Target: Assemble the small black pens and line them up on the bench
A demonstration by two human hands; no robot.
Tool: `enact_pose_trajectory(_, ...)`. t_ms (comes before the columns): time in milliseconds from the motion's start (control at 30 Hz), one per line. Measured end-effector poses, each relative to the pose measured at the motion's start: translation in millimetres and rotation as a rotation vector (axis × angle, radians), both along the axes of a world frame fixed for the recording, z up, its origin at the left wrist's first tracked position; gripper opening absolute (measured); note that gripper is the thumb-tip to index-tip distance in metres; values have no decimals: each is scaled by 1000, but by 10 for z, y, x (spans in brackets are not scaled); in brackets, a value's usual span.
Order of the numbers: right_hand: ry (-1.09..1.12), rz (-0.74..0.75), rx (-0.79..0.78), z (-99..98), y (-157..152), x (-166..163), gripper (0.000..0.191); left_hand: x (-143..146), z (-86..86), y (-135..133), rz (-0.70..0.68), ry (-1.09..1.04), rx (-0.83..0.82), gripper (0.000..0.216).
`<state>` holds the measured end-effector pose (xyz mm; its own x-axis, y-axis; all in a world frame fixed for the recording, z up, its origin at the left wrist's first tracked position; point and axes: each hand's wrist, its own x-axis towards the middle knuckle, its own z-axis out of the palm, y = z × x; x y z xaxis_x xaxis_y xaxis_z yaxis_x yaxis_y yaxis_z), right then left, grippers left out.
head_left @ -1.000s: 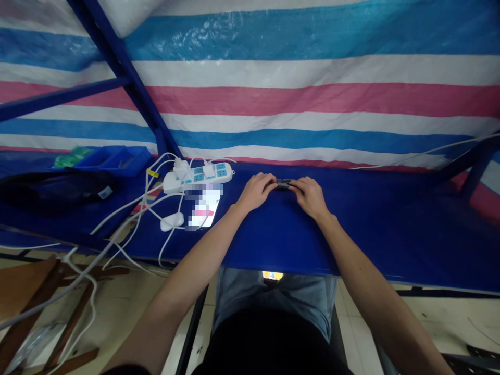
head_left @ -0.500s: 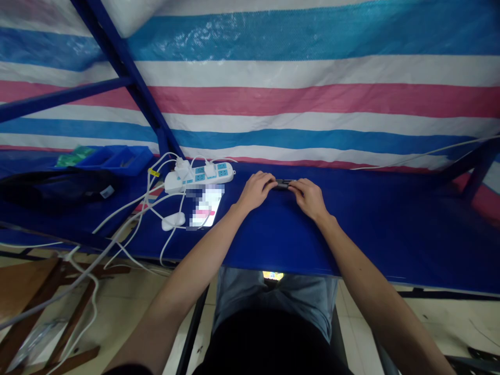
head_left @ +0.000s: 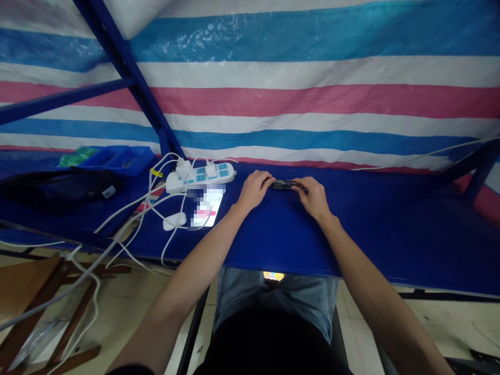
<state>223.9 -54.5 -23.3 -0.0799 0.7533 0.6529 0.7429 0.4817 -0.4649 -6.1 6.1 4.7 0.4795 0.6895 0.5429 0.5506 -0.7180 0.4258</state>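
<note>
My left hand (head_left: 253, 189) and my right hand (head_left: 314, 196) rest on the blue table cover (head_left: 371, 224), close together. Between their fingertips lies a small dark object (head_left: 282, 184), too small to name. Both hands pinch it, the left at its left end and the right at its right end. Both forearms reach in from the bottom of the view.
A white power strip (head_left: 200, 176) with plugs and white cables lies left of my hands, with a phone (head_left: 207, 207) and a white adapter (head_left: 174, 221) in front of it. Blue bins (head_left: 117, 158) and a black bag (head_left: 54, 187) sit far left. A striped tarp hangs behind.
My right hand has shifted slightly to the right, and more of the dark object shows between the hands. The left hand stays where it was.
</note>
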Motion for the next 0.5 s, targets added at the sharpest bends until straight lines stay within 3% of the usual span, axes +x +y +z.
enact_pose_trajectory(200, -34, 8, 56, -1, -20, -108, 20, 33, -9, 8, -104, 108, -35, 52)
enact_pose_trajectory(433, -148, 31, -54, 10, -25, -103, 25, 39, 10, -21, -167, 26, -38, 14)
enact_pose_trajectory(500, -161, 16, -37, 29, -33, -105, 24, 49, 26, -42, -182, 43, -36, 22)
